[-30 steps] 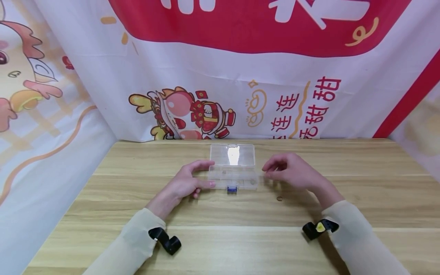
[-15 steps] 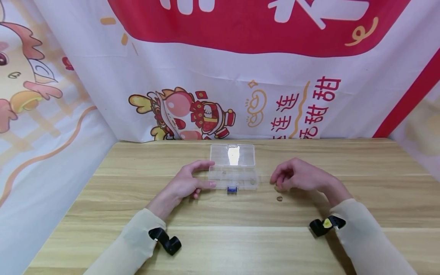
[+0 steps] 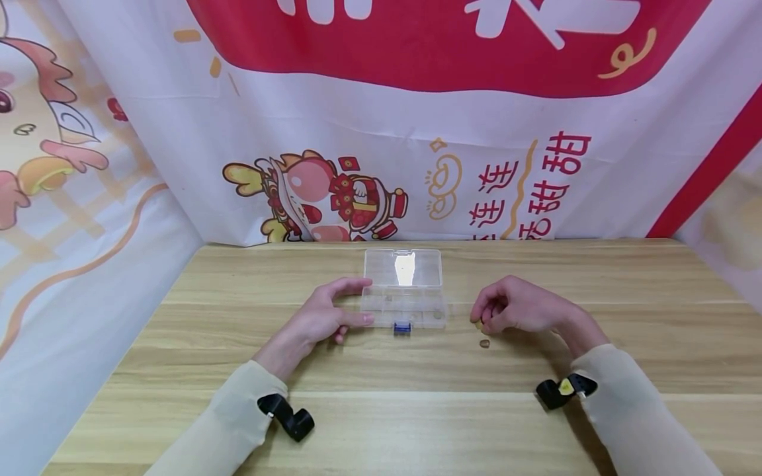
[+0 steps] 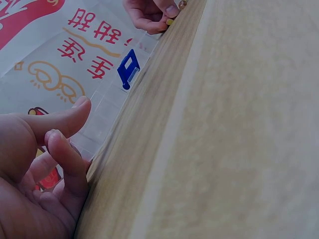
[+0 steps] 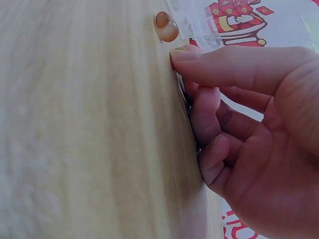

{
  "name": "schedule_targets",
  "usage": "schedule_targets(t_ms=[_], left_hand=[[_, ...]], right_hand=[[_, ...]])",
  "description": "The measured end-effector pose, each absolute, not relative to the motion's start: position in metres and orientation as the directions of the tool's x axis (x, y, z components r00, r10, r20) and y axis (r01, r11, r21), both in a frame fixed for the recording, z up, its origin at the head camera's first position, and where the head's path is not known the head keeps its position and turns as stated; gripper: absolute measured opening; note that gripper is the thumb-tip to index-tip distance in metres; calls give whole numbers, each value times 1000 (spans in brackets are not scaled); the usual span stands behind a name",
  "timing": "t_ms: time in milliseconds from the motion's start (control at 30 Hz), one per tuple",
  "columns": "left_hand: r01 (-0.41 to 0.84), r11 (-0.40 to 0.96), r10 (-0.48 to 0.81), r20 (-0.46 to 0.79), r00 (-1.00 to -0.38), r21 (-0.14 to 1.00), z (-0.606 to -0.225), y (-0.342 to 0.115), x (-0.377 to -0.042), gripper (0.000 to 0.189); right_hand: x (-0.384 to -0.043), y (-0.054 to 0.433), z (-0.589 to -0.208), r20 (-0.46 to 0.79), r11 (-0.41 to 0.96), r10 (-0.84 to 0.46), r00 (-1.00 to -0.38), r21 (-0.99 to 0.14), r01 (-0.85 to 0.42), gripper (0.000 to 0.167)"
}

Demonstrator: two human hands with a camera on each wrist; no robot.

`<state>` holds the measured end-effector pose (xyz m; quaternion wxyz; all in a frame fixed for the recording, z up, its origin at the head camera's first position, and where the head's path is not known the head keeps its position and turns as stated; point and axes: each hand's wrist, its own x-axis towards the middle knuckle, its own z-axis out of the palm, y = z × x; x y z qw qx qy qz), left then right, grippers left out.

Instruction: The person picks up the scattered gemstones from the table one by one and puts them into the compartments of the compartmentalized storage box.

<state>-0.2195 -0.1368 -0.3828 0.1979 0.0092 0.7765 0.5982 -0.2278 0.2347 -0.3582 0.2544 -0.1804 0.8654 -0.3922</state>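
Observation:
A clear plastic compartment box point(image 3: 382, 318) stands on the table with its lid point(image 3: 381, 268) tipped back and a blue latch point(image 3: 402, 328) at the front. My left hand point(image 3: 321, 316) holds its left end, index finger at the back and thumb at the front. To the right of the box, my right hand point(image 3: 519, 305) pinches a small yellow piece point(image 4: 170, 22) between thumb and index fingertips, low over the tabletop; most of the piece is hidden. Just in front of those fingertips lies a glossy brown bead-like piece point(image 5: 167, 29). A few tiny things sit inside the box, such as a small round piece point(image 3: 437, 315).
The wood-grain table point(image 3: 381, 423) reaches back to a white and red printed cloth point(image 3: 369, 112). More printed cloth point(image 3: 101, 264) hangs at the left side. Each sleeve carries a black wrist camera, as on the left forearm point(image 3: 292, 420).
My right hand has moved from beside the box's right edge a little right and toward me, and now pinches the yellow piece. My left hand and the box have stayed still.

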Motion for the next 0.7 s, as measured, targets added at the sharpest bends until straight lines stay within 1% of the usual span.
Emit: schedule_targets(t_ms=[267,700], left_hand=[[-227,284,246,-300,-921,931,-383,-137,-220,68],[-227,287,248,-301,-921,931,-383,-137,-220,67]], right_hand=[[-228,234,-359,-301,648,-497,-814,-753,-117,11],[-227,233,-358,-261,638,-498,-827,-756,-145,9]])
